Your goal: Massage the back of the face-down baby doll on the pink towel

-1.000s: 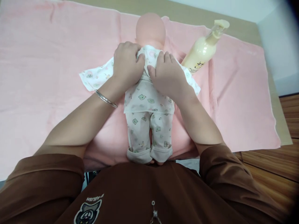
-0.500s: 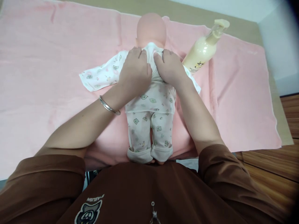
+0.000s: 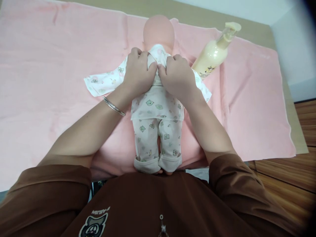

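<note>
A baby doll (image 3: 158, 31) lies on the pink cloth with its bald head away from me and no face showing. It wears a white printed shirt (image 3: 158, 102) and matching trousers (image 3: 148, 135) with turned-up cuffs. My left hand (image 3: 140, 70) is closed on the shirt at the doll's upper left back. At the upper right, my right hand (image 3: 178, 75) grips the same shirt. Both thumbs lie close together near the middle, just below the collar. The curled fingertips are partly hidden. One sleeve (image 3: 103, 82) spreads out flat to the left.
A cream pump bottle (image 3: 213, 52) lies tilted on the pink cloth (image 3: 259, 98), right of the doll, over part of the right sleeve. The cloth covers most of a light wooden table (image 3: 271, 36). Brown wood-grain panels (image 3: 283, 177) stand at the lower right.
The collar has turned so that its printed side shows where plain white fabric was. My left thumb has shifted up, and the two thumbs are nearer each other. The doll stays in place.
</note>
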`<state>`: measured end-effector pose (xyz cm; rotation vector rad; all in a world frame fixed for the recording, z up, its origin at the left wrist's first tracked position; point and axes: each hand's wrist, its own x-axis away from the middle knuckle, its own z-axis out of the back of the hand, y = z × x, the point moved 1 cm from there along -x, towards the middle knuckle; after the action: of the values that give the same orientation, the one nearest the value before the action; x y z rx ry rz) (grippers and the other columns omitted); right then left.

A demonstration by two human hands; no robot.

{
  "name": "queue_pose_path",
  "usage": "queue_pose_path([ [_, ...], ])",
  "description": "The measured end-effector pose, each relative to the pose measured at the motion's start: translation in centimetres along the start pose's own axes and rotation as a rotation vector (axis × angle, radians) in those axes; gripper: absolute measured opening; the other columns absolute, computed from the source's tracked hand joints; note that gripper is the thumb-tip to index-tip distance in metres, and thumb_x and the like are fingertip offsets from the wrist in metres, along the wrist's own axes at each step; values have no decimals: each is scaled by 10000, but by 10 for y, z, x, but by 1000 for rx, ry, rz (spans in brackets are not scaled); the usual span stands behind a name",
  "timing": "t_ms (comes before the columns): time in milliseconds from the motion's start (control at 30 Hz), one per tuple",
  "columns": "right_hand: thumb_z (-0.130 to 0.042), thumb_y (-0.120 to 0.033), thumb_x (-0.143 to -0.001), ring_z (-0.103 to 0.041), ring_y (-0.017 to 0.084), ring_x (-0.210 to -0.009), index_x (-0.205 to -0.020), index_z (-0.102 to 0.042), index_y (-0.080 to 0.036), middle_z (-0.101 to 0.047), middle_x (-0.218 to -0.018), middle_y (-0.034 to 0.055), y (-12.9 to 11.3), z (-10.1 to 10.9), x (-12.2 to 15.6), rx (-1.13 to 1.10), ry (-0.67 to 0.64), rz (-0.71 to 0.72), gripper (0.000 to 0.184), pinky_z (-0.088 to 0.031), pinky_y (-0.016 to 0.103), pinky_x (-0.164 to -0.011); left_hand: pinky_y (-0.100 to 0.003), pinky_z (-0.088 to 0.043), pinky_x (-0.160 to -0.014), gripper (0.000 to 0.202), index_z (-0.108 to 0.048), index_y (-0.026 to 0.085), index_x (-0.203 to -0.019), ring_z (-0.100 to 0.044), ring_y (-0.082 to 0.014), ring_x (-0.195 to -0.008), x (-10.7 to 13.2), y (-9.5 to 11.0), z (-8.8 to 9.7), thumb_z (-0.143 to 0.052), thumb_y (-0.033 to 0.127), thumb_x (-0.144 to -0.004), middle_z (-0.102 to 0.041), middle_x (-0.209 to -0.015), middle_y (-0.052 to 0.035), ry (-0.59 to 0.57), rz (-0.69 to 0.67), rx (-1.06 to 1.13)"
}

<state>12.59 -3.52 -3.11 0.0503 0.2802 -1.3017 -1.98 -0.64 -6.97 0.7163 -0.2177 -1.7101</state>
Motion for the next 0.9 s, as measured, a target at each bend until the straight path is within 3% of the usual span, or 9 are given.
queue_pose_path([
  [100,-214,-475,-1023,-548,310,-976,-1053,-565,-114,-586,-1031,157,11,-9,-9,-76,6,-21,505,-474,440,-865,-412,-392,-1025,314,-558,190,-1219,-458,-258,-1137,-2,-2,-3,-458,249,-926,-517,-1140,-108,26,8,-33],
  [267,-209,-603,-992,-564,338,-1005,-1115,-545,-106,-588,-1052,167,24,-22,-20,-140,-42,-57,612,-477,483,-869,-413,-361,-1018,312,-554,251,-1147,-440,-225,-1084,-9,-8,-7,-385,409,-938,-552,-1125,-53,-67,46,6],
  [367,-232,-603,-989,-550,346,-1041,-1149,-523,-116,-576,-1075,163,27,-27,-22,-172,-45,-68,589,-461,493,-891,-414,-347,-975,305,-540,265,-1077,-413,-228,-1033,-11,-9,-8,-363,464,-929,-546,-1078,-54,-65,92,-8],
  [667,-270,-604,-986,-537,331,-1041,-1082,-506,-169,-566,-1035,124,30,-27,-22,-198,-26,-35,504,-423,521,-916,-415,-300,-969,205,-489,242,-1092,-373,-211,-1056,-11,-6,-8,-413,343,-930,-500,-1131,-54,-79,151,-2],
  [800,-284,-579,-986,-543,318,-1047,-1058,-510,-196,-568,-1030,109,31,-26,-22,-200,-41,-44,451,-426,493,-925,-426,-330,-963,221,-488,269,-1114,-397,-241,-1057,-7,-4,-2,-419,397,-947,-504,-1126,-63,-86,82,-37],
  [900,-279,-597,-980,-537,326,-1076,-1073,-507,-195,-569,-1047,107,35,-25,-22,-234,-55,-30,471,-430,485,-922,-434,-381,-925,259,-502,222,-1164,-443,-271,-1014,7,8,10,-369,331,-970,-512,-1083,-101,-53,-48,-192],
])
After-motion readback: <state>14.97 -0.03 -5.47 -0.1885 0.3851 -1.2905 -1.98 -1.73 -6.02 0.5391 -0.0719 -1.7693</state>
